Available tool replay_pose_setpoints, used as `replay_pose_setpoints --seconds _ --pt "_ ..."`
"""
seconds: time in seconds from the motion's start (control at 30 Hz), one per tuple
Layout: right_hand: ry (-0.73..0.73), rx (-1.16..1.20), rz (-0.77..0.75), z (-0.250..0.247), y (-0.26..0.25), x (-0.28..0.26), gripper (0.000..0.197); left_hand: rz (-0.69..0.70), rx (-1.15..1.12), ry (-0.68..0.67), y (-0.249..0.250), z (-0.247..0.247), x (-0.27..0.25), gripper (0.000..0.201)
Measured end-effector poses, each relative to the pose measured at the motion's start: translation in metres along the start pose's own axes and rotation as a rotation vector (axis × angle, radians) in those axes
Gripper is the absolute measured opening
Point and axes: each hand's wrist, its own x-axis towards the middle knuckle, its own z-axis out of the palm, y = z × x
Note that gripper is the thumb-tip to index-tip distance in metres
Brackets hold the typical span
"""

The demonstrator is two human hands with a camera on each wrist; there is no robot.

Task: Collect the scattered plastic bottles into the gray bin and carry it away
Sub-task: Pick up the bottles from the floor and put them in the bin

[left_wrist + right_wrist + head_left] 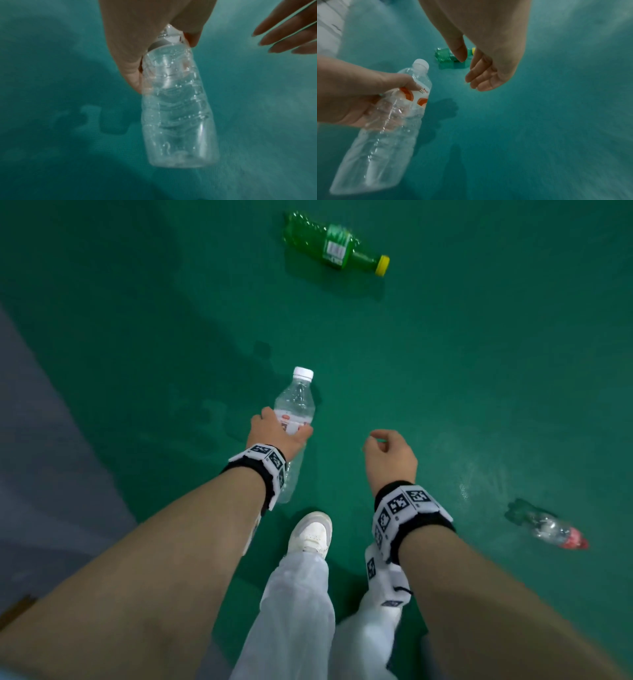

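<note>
My left hand (274, 433) grips a clear plastic bottle (295, 402) with a white cap and an orange-and-white label, held above the green floor; the same clear bottle (176, 108) (385, 128) fills both wrist views. My right hand (388, 451) hangs beside it with loosely curled fingers (479, 79) and holds nothing. A green bottle (330, 244) with a yellow cap lies on the floor ahead, partly hidden behind my thumb as the green bottle (444, 55) in the right wrist view. A crushed clear bottle with a red label (555, 530) lies at the right. No gray bin is in view.
The green floor (479, 354) stretches all around. A grey strip of floor (41, 457) runs along the left edge. My white shoe (311, 534) and white trouser legs (298, 611) are below the hands.
</note>
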Motion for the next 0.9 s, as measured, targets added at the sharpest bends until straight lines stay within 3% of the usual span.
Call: replay_pose_setpoints --seconds 0.27,0.37,0.5,0.9 --pt "0.019 -0.100 -0.152 -0.028 -0.120 0.029 0.025 -0.130 -0.351 0.031 0.042 -0.063 -0.004 0.062" --pt "0.008 -0.140 -0.162 -0.028 -0.157 0.057 0.028 -0.190 -0.469 0.015 0.062 -0.077 0.008 0.060" --pt "-0.010 -0.205 -0.204 -0.016 -0.195 0.108 0.032 -0.170 -0.523 0.022 0.086 -0.088 0.040 0.059" --pt "-0.036 -0.783 -0.421 0.023 -0.245 0.232 0.069 -0.333 -0.721 -0.011 0.124 -0.041 0.116 0.057"
